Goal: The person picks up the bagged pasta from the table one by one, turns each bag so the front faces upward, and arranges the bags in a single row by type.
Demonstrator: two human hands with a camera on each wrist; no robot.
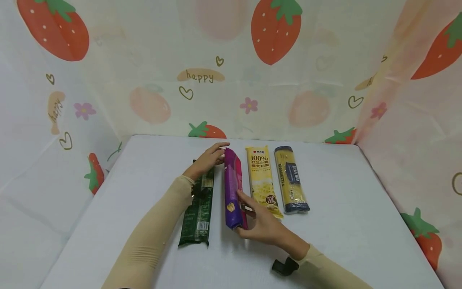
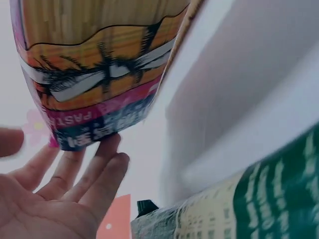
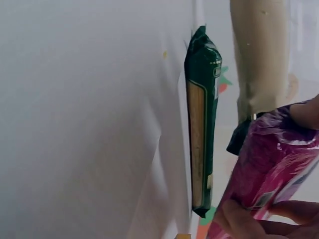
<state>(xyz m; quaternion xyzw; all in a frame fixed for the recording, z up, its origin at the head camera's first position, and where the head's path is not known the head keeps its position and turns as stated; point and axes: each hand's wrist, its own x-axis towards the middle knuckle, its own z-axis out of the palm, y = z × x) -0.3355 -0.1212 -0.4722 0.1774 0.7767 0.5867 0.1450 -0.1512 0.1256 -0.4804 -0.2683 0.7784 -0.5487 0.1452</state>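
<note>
A purple and pink pasta packet (image 1: 232, 188) is tilted on its side edge in the middle of the table. My right hand (image 1: 265, 224) grips its near end, thumb and fingers on opposite sides; the right wrist view shows fingers (image 3: 241, 221) against the pink wrapper. At the far end is my left hand (image 1: 207, 161). In the left wrist view its extended fingers (image 2: 107, 164) touch the end of the packet (image 2: 104, 55), where dry pasta shows through a window. Beneath the left forearm lies a green pasta packet (image 1: 202, 210), partly hidden.
To the right lie a yellow pasta packet (image 1: 260, 176) and a spaghetti packet with dark blue ends (image 1: 291, 180). All sit on a white table (image 1: 346, 224), walled at the back and sides by a strawberry-print cloth (image 1: 159, 60).
</note>
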